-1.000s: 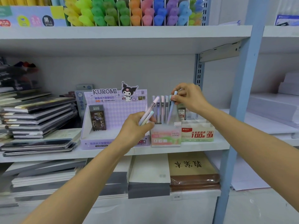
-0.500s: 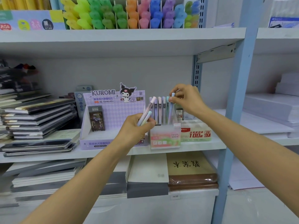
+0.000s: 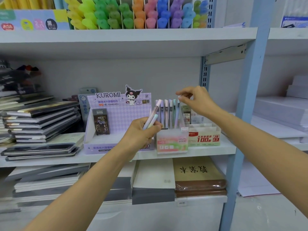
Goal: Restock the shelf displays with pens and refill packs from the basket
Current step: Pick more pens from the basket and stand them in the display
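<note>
Two pens [image 3: 152, 116] slant upward-right from the left hand [image 3: 139, 135].

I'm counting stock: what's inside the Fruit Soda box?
Pastel pens stand upright in the Fruit Soda box; the right hand pinches the rightmost one's top. The frosted front blurs their lower ends, and the left hand covers its left corner.

Single wide-angle head cam, close in, facing the shelf [image 3: 208, 150] square-on, slightly down; blue post [image 3: 246, 114] at 3 o'clock.
</note>
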The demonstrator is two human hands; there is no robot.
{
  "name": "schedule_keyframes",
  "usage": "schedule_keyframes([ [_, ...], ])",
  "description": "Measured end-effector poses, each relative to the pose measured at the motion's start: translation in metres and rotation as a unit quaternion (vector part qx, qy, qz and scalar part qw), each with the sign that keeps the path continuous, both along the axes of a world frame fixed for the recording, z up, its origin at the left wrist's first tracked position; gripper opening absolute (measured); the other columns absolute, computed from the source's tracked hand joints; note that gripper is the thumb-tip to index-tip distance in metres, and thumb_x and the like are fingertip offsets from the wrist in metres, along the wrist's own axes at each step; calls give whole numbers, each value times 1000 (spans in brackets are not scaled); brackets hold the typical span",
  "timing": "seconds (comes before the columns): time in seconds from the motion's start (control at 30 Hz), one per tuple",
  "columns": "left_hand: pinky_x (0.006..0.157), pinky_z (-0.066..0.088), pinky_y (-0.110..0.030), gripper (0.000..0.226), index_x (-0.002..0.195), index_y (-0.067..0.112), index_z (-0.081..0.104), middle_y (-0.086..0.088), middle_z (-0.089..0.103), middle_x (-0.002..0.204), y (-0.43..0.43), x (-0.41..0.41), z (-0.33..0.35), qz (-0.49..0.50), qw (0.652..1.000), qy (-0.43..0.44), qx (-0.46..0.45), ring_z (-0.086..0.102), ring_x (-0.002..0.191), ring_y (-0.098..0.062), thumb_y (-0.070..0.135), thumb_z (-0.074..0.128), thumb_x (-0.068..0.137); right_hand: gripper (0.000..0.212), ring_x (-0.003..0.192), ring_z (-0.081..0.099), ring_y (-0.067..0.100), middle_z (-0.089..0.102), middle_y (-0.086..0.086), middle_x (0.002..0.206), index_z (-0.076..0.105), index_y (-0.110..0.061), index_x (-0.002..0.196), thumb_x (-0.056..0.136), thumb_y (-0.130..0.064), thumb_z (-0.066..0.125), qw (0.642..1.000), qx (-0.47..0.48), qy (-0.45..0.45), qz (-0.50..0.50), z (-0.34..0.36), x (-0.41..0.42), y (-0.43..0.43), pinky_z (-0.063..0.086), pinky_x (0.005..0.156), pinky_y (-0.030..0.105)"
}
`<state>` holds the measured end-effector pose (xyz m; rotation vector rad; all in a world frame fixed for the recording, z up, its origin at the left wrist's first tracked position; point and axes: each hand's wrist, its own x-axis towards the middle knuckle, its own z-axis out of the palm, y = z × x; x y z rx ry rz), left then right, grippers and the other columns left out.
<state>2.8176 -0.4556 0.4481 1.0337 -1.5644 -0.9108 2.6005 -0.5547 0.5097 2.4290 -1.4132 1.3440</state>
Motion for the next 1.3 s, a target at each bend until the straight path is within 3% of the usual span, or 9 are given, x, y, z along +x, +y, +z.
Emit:
schedule_keyframes([
  [0.1,40,28,-16,12,97,7,65,9,36,51,-1,-2,-1,-5,1000,21,9,29,44,-7,17,60,94,15,81,56,1,66,-8,89,71,-19,105,91,-22,65,1000,-8,-22,1,-2,4,-2,42,72,13],
  [0.27,40,29,-16,13,98,7,66,6,36,54,0,-1,0,-11,999,30,22,29,44,-9,16,58,95,13,69,51,1,60,-11,76,72,-17,89,86,-29,71,999,-3,-27,-43,-10,12,-9,43,66,22],
  [0.37,38,29,-16,12,96,9,67,5,38,54,0,-1,1,-12,999,28,27,30,43,-9,15,57,95,19,69,52,4,62,-5,77,73,-15,90,85,-33,71,997,26,-25,-61,-11,14,-10,45,65,25],
  [0.47,38,30,-16,14,99,10,66,5,41,54,1,-2,3,-8,999,26,34,33,43,-9,17,54,95,19,70,51,1,62,-6,82,72,-16,95,86,-33,71,998,17,-31,-52,-8,13,-4,40,61,18],
  [0.6,36,30,-15,22,103,8,63,5,45,54,3,-3,5,-4,998,47,31,38,42,-9,15,43,98,12,69,55,-3,65,-7,82,68,-20,96,91,-30,64,991,-19,-129,40,3,15,21,43,62,6],
  [0.77,41,35,-14,19,98,11,62,5,48,58,9,-9,7,-36,998,58,-10,42,48,-8,18,45,102,26,61,62,8,72,4,78,67,-11,95,87,-35,69,947,181,-127,234,5,34,60,43,51,17],
  [0.9,45,38,-15,22,99,12,65,6,53,60,12,-11,8,-44,997,55,-36,47,52,-7,21,45,102,19,66,65,13,69,10,75,66,-3,98,83,-10,74,934,192,-145,265,1,42,67,47,59,24],
  [1.13,52,43,-18,28,107,9,66,2,61,67,15,-10,10,-55,997,41,-47,55,58,-9,24,43,103,14,78,67,13,73,8,88,70,-6,100,89,-14,67,927,208,-161,267,2,33,69,53,72,23],
  [1.3,44,36,-17,28,106,11,67,5,58,65,17,-2,8,-17,999,29,-6,49,49,-10,25,43,103,12,77,71,12,74,1,83,65,-5,104,92,-8,61,899,177,-317,244,15,14,62,54,67,18],
])
